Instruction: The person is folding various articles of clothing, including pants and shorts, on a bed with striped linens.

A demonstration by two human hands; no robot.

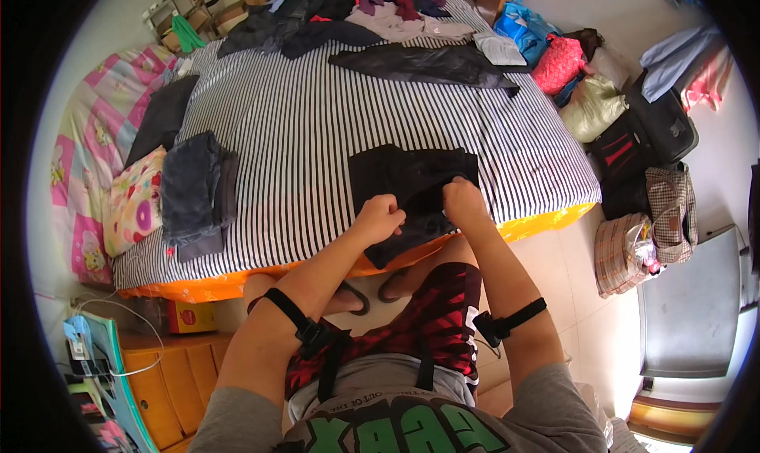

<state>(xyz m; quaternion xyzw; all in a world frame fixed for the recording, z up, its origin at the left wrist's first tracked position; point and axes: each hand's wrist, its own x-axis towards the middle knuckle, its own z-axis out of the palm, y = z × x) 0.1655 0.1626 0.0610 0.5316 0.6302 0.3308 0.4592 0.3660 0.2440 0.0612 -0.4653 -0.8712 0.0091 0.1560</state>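
Note:
A black garment point(392, 170), which looks like a pair of trousers, lies partly bunched near the front edge of the striped bed. Its lower end reaches over that edge. My right hand point(464, 203) is closed on the garment's right side, with cloth pinched in the fingers. My left hand point(382, 217) is curled closed over the left part of the same cloth; its fingertips are partly hidden, and it seems to hold a fold. Both forearms carry black straps with small black devices.
Folded dark trousers point(191, 188) are stacked at the bed's left, beside a patterned pillow point(136, 190). Dark trousers point(427, 63) lie flat farther back, before a heap of loose clothes point(332, 13). Bags point(625, 251) line the right wall; a wooden cabinet point(178, 386) stands lower left.

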